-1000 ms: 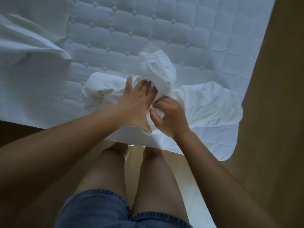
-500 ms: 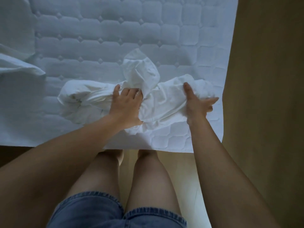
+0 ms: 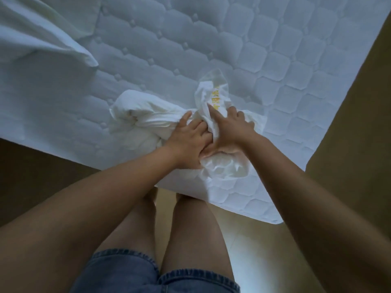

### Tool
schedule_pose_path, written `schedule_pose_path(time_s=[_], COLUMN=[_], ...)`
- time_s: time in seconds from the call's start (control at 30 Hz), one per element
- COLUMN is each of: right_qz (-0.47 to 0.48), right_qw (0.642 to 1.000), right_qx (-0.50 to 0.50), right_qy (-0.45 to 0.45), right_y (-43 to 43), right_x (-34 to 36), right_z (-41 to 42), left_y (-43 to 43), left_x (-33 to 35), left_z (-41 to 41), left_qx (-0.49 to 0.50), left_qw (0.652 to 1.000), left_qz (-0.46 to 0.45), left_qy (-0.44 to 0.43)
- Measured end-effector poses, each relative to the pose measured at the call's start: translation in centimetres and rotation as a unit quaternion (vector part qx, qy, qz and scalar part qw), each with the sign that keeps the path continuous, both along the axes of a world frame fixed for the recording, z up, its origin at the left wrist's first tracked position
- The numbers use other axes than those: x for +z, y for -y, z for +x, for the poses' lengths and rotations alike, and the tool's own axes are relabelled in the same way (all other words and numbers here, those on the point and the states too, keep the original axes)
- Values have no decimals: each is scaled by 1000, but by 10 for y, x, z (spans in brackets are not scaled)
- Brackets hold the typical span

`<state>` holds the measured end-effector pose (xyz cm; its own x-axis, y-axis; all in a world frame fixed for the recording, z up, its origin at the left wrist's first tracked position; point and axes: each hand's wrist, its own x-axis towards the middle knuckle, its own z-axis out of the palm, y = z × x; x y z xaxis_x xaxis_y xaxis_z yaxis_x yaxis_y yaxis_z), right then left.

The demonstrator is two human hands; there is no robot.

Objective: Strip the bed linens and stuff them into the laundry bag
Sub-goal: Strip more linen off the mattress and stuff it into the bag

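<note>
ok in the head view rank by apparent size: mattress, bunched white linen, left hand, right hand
1. mattress
2. bunched white linen
3. left hand and right hand, tied: they look about the same size

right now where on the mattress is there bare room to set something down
Bare quilted mattress lies beyond and right of the linen bundle. A smaller patch sits between bundle and loose sheet at left. Crowded at the near edge, where left hand grips and right hand presses the bundle.
</note>
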<state>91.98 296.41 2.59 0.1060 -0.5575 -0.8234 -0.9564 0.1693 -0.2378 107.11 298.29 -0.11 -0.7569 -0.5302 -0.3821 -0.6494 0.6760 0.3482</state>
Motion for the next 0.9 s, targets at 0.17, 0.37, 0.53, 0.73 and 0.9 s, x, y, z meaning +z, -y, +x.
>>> schedule_pose_path(time_s=[0.17,0.37,0.53,0.73,0.9], right_qz=[86,112,54,39,21], right_qw=[992,985,993,996,996], right_qx=[89,123,83,79,81], right_qy=[-29,-41,-59,-32,-20], right_y=[14,-27,-27,-2,-5], right_x=[1,7,-9,-36,-46], right_z=[5,8,10,0,-4], left_y=[12,-8,11,43,38], left_x=[7,4,1,-18,-26], left_z=[5,15,-13,-30,-34], left_qx=[23,57,47,2,22], left_qw=[998,997,977,958,960], left_qz=[50,55,112,87,71], left_qy=[34,-15,174,272,272])
